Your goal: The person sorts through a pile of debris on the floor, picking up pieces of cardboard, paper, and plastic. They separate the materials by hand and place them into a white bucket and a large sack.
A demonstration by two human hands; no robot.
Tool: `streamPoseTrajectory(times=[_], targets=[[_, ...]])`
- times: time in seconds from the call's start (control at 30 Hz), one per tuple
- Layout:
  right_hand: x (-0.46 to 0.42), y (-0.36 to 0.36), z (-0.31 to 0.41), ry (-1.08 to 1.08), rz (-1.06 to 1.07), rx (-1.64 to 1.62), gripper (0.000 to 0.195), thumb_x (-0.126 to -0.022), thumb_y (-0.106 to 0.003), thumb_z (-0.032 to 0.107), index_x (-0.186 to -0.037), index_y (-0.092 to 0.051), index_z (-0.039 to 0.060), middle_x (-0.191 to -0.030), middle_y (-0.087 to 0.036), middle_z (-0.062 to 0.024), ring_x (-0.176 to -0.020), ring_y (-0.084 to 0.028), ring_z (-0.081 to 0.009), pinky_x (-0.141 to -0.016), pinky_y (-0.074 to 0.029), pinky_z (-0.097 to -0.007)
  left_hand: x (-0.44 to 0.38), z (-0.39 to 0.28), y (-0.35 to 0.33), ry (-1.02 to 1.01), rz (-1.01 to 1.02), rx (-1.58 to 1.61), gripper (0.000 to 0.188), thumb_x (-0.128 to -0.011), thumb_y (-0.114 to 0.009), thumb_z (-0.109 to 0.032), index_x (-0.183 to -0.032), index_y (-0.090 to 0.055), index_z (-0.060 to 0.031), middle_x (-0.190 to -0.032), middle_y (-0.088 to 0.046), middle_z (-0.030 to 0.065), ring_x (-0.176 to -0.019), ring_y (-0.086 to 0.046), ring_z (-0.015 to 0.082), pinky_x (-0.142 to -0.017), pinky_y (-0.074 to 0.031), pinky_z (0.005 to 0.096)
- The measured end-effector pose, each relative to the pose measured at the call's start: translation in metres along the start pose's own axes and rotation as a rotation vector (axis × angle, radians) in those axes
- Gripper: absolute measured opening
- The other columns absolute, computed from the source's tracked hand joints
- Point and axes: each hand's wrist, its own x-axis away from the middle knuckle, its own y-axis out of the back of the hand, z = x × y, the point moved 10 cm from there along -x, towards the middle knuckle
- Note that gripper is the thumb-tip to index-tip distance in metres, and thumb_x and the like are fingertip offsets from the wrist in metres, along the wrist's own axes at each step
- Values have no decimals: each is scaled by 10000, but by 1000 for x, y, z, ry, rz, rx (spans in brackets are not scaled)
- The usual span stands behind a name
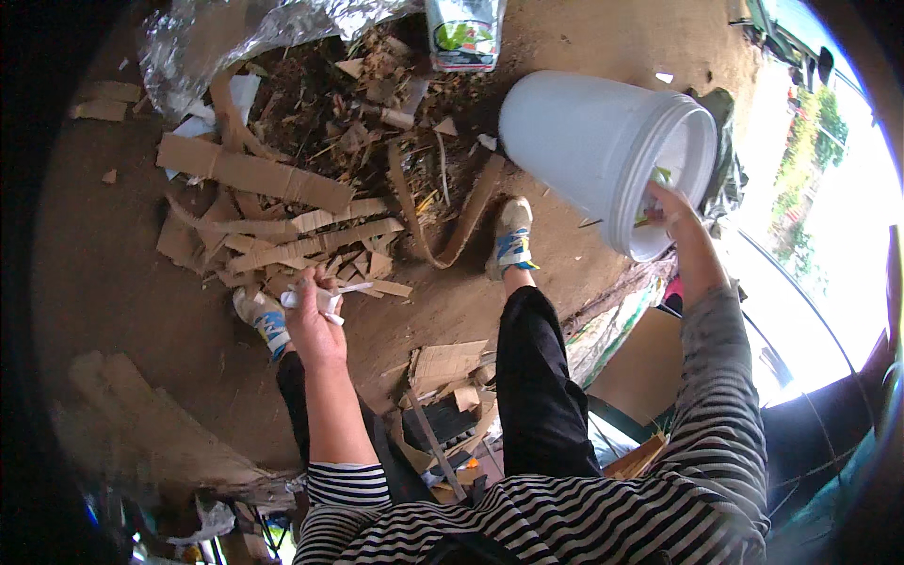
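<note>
In my left hand [319, 314] I hold crumpled white scraps [321, 302], paper or thin plastic, with a narrow strip sticking out to the right. Below that hand lies a heap of torn corrugated cardboard strips [254, 176]. My right hand [671, 208] reaches into the mouth of a large white plastic bucket [579, 134] lying tilted on its side. Bits of green leaf [662, 174] show inside the bucket by my fingers. The bucket's wall and shadow partly hide those fingers, so their grip is unclear.
Dry leaves and plant scraps [311, 120] lie mixed with cardboard on the bare dirt floor [176, 318]. Clear plastic sheeting [282, 28] and a printed plastic bag [462, 35] are behind the heap. Between my legs stands a box [431, 424] with cardboard pieces.
</note>
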Motion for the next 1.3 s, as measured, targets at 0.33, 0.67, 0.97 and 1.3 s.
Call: streamPoseTrajectory(times=[0.33,0.67,0.97,1.3], targets=[[2,-26,67,646,-406,962,694,-746,-699,292,-1332,-402,68,-1125,-551,-182,-895,-578,-241,-694,-498,-293,-4,22,7,50,60,36,135,-867,-618,-143,-964,-592,-53,-948,-619,72,-802,-601,167,-702,-497,298],[243,-252,155,1211,-20,477,376,-808,-595,191,-1176,-539,141,-1207,-517,-74,-966,-581,-267,-773,-491,-375,-3,18,-3,53,90,59,186,-848,-644,-135,-992,-580,-35,-922,-620,83,-768,-596,184,-713,-502,302],[80,-436,220,623,69,643,625,-771,-659,363,-1311,-434,144,-1168,-580,-159,-1005,-590,-350,-863,-483,-414,-1,9,5,74,75,49,192,-851,-645,-157,-1007,-605,-51,-944,-619,45,-854,-602,175,-718,-514,304],[76,-404,216,838,-116,454,574,-773,-684,340,-1249,-481,92,-1244,-484,-162,-1014,-583,-327,-890,-489,-405,-1,1,3,39,71,25,174,-877,-593,-159,-1018,-592,-57,-943,-620,66,-810,-602,176,-684,-501,290]])
